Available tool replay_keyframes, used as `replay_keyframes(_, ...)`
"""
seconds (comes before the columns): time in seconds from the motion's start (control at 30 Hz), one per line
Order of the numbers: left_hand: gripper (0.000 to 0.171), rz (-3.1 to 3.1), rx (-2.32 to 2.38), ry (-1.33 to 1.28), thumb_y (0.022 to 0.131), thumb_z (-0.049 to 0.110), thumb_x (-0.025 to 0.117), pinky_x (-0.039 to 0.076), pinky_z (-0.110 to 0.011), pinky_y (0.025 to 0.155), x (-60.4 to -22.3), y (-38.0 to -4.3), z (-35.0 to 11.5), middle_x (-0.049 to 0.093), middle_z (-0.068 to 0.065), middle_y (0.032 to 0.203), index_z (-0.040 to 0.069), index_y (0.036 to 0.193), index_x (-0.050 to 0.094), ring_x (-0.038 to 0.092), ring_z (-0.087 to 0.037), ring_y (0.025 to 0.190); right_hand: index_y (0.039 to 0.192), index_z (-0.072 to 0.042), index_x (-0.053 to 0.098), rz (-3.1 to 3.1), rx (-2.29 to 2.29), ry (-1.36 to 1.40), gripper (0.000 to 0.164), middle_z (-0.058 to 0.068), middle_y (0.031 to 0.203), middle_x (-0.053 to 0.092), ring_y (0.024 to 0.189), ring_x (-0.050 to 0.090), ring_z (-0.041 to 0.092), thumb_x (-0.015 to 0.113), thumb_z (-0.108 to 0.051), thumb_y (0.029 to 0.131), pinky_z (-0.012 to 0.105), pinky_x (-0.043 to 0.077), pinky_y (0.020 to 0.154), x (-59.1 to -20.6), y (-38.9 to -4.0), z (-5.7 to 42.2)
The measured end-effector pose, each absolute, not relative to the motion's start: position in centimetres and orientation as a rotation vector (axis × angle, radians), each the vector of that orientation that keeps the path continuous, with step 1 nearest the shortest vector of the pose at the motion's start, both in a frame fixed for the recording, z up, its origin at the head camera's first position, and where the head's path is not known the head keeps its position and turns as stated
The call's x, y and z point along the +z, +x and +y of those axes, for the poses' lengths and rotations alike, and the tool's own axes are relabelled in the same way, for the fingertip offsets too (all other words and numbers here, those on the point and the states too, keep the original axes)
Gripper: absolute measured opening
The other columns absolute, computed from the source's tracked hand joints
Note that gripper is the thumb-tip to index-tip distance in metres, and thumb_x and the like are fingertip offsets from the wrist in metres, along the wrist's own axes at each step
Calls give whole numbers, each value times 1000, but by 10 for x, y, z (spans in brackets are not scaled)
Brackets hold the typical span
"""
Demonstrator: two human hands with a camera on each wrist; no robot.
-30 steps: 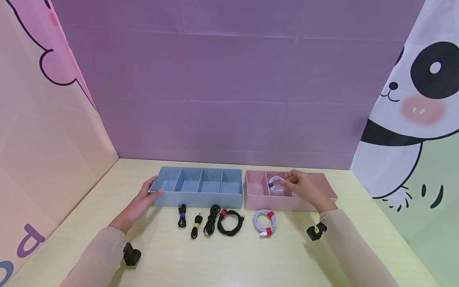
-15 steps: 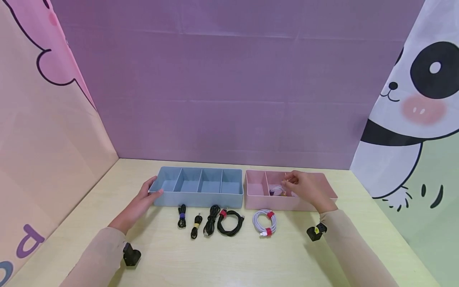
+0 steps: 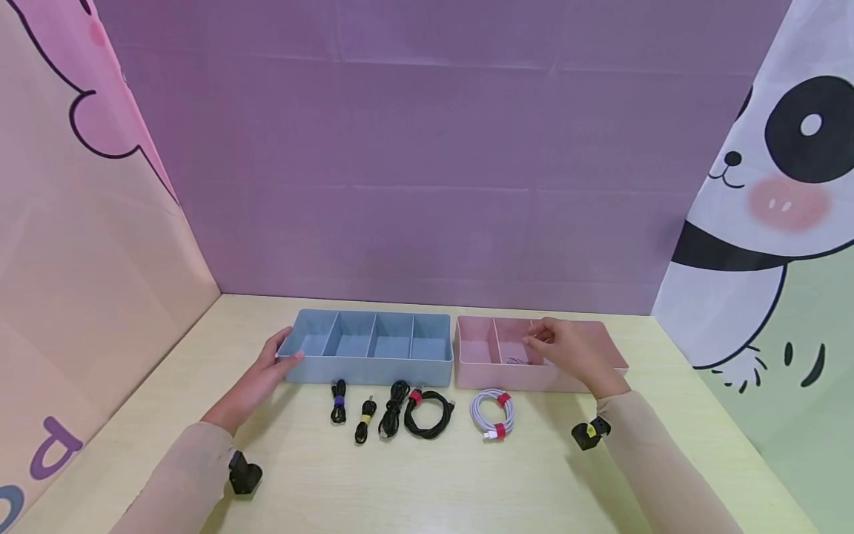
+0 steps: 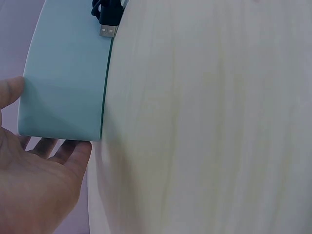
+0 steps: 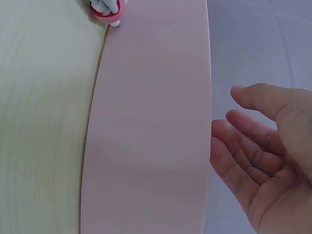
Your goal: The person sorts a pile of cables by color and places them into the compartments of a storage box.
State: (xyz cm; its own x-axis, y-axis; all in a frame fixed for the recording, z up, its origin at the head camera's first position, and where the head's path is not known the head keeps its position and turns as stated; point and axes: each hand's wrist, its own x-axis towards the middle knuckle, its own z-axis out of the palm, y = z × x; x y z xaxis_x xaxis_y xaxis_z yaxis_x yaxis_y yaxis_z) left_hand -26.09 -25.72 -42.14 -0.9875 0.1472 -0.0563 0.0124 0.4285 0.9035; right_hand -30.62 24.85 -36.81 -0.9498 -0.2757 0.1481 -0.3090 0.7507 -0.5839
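Note:
My left hand (image 3: 270,361) holds the left end of a blue four-compartment organizer box (image 3: 373,371), thumb at the front rim and fingers against the end wall. In the left wrist view its fingers (image 4: 73,156) wrap the box's end. Over a pink divided organizer box (image 3: 494,377) hovers my right hand (image 3: 563,348), with nothing between thumb and fingertips. Low in the pink box's second compartment lies a coiled white cable (image 3: 516,361), mostly hidden by the front wall. The right wrist view shows the fingers relaxed and loosely bent beyond the pink rim, the thumb apart.
In front of the boxes lie several bundled black cables, among them one with a purple tie (image 3: 339,401), one with a yellow tie (image 3: 364,420) and a round coil with a red tie (image 3: 430,415). A white cable coil with red ties (image 3: 492,415) lies before the pink box.
The white coil has left my right fingers and dropped into the pink box's second compartment. The right hand stays almost in place above it; the left hand keeps its hold.

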Motion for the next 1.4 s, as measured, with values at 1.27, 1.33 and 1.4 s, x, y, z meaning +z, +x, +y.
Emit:
replay_keyframes(1.27, 88, 2538, 1607, 119, 104, 53, 46, 16, -69, 113, -418, -258, -256, -9, -25, 164, 16, 161, -9, 7, -52, 146, 100, -4, 73, -2752, 941, 592, 11, -1, 86, 71, 76, 63, 15, 73, -12, 92, 27, 53, 68, -370, -277, 249)
replay_keyframes(1.33, 88, 2538, 1602, 116, 104, 53, 46, 15, -69, 113, -417, -259, -256, -8, -25, 164, 16, 161, -9, 7, -52, 146, 100, -4, 73, -2754, 941, 599, 11, -1, 86, 70, 76, 63, 14, 73, -12, 93, 27, 54, 67, -370, -274, 248)
replay_keyframes(1.4, 88, 2538, 1599, 107, 103, 53, 46, 15, -69, 113, -417, -259, -255, -9, -24, 164, 16, 161, -9, 6, -52, 146, 99, -5, 73, -2754, 926, 599, 10, -3, 85, 70, 76, 62, 13, 73, -13, 93, 27, 53, 66, -370, -272, 247)
